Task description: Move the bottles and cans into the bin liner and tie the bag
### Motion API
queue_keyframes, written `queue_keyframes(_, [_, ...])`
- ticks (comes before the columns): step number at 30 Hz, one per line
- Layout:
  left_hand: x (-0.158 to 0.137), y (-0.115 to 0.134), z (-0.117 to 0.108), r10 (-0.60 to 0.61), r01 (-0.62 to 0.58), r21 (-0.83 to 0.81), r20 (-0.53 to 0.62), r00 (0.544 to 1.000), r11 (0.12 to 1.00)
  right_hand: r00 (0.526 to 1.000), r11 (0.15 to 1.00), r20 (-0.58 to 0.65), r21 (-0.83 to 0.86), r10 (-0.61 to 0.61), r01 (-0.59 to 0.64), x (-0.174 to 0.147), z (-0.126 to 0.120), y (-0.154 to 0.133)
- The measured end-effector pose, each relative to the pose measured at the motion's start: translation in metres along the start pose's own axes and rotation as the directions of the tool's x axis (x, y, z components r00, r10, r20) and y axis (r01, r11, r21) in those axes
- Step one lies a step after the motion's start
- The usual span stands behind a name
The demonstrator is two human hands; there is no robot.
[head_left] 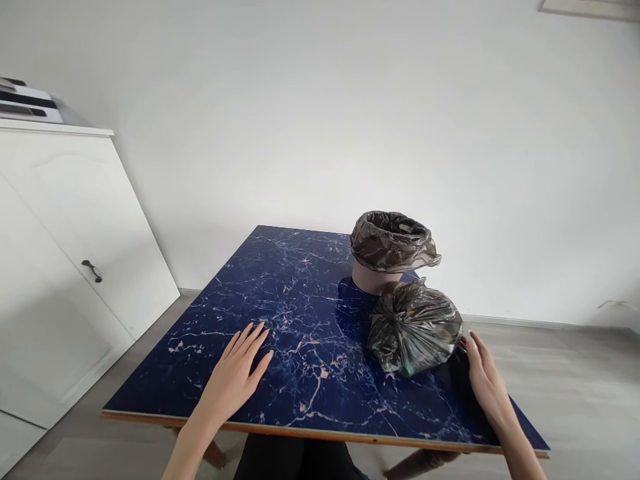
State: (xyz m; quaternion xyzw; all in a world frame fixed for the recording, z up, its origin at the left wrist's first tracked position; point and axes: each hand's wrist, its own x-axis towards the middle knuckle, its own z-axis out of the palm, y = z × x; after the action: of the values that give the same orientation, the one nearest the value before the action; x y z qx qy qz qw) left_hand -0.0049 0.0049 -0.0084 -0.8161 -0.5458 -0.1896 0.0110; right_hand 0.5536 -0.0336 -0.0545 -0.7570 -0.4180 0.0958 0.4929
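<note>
Lying at ten o'clock from the nearer right hand (486, 380), the gathered black bag (423, 327) adjoins half-curled fingers (474, 353), grip indeterminable; the left hand (234, 372) rests flat on the table (300, 267), empty, slightly spread.

on the rectangular blue marbled table (260, 287), a bulging dark plastic bag (417, 327) lies right, before a lined pinkish cylindrical bin (371, 279). the bare left hand (239, 370) rests left of the bag, the bare right hand (486, 377) right. a white panelled cabinet (65, 267) stands left of the table.
</note>
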Motion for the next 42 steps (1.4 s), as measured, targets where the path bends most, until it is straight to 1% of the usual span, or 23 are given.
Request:
queue_keyframes(3, [-0.001,-0.001,0.001,0.002,-0.002,-0.002,-0.004,1.000,1.000,0.992,0.997,0.113,0.041,0.061,-0.066,-0.005,-0.001,-0.010])
queue_keyframes(5, [-0.001,-0.001,0.001,0.003,-0.003,-0.004,-0.007,1.000,1.000,0.986,0.997,0.154,0.041,0.061,-0.068,-0.008,-0.001,-0.017])
queue_keyframes(7, [-0.001,-0.001,0.001,-0.002,0.002,-0.006,-0.007,1.000,1.000,0.984,0.998,0.171,0.012,0.057,-0.060,-0.011,-0.001,-0.021])
queue_keyframes(10, [-0.001,0.001,-0.001,-0.007,0.007,-0.010,0.006,1.000,1.000,0.985,0.998,0.166,-0.036,0.058,-0.052,-0.011,-0.001,-0.023])
queue_keyframes(14, [-0.002,0.001,-0.002,0.005,-0.005,-0.019,-0.002,1.000,1.000,0.985,0.999,0.167,-0.027,0.035,-0.030,-0.010,0.000,-0.020])
queue_keyframes(17, [-0.002,-0.001,0.001,0.005,-0.005,-0.022,-0.002,1.000,1.000,0.982,1.000,0.191,-0.017,0.003,0.001,-0.010,0.003,-0.018])
queue_keyframes(20, [-0.002,-0.003,0.005,0.004,-0.005,-0.026,-0.016,1.000,1.000,0.975,0.995,0.222,-0.093,-0.008,0.029,-0.010,0.008,-0.018])
queue_keyframes(24, [-0.002,-0.003,0.007,-0.001,0.001,-0.032,-0.018,1.000,0.999,0.970,0.973,0.238,-0.208,-0.053,0.104,-0.010,0.020,-0.017])
queue_keyframes(29, [-0.001,-0.002,0.005,-0.015,0.015,-0.027,0.008,1.000,1.000,0.958,0.944,0.252,-0.260,-0.136,0.202,-0.016,0.033,-0.014])
queue_keyframes(33, [0.000,-0.002,0.004,0.008,-0.008,-0.030,-0.026,1.000,1.000,0.954,0.918,0.248,-0.311,-0.170,0.245,-0.025,0.042,-0.015])
queue_keyframes(37, [0.001,-0.003,0.003,0.012,-0.013,-0.021,-0.024,1.000,1.000,0.942,0.874,0.255,-0.379,-0.216,0.303,-0.036,0.055,-0.027])
queue_keyframes(39, [0.001,-0.003,0.003,0.011,-0.012,-0.015,-0.019,1.000,1.000,0.927,0.866,0.277,-0.362,-0.254,0.345,-0.043,0.063,-0.038])
queue_keyframes(42, [0.002,-0.003,0.002,0.014,-0.014,-0.005,-0.015,1.000,1.000,0.899,0.877,0.319,-0.278,-0.302,0.393,-0.054,0.071,-0.059])
